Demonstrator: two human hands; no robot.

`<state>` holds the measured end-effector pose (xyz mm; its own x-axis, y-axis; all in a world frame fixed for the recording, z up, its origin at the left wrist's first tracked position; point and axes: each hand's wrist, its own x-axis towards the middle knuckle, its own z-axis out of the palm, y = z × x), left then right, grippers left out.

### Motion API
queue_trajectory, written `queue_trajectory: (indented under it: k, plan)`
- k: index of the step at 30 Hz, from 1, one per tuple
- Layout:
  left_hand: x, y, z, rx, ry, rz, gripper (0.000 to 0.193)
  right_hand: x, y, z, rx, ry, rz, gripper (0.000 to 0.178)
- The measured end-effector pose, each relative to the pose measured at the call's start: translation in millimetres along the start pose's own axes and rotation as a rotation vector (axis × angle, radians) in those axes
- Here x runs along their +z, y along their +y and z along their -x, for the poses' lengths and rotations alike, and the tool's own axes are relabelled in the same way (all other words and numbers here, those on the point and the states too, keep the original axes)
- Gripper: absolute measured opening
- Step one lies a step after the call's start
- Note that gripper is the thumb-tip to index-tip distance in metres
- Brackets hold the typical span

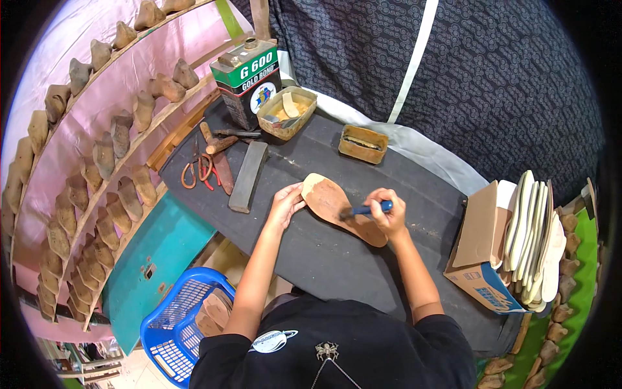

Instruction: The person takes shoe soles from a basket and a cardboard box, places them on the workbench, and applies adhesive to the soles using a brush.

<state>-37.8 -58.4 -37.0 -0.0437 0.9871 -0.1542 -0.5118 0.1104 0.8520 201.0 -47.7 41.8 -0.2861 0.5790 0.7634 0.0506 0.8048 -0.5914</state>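
Dark bench, shoe insole over its middle: left hand gripping the wide end, right hand with fingers closed round a blue-handled brush; looks mostly browned, just that pale tip remaining.

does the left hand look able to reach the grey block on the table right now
Probably yes: the grey block lies just to the left of the left hand, with only bare tabletop between them. The hand would likely have to leave the edge of the sole first.
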Motion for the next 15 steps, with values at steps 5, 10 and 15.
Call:
queue_trajectory:
  k: [5, 10, 15]
  plan:
    - [9.4, -7.7, -1.7, 0.093, 0.109, -0.05, 0.03, -20.3, 0.0, -7.2, 0.13, 0.098, 0.059, 0.012]
    - [16.6, -10.1, 0.8, 0.141, 0.154, -0.062, 0.033, -23.0, 12.9, -36.0, 0.249, 0.412, -0.263, 0.01]
    - [14.8, -11.3, 6.0, 0.162, 0.177, -0.126, 0.03, -27.5, 47.7, -61.2, 0.145, 0.612, -0.319, 0.012]
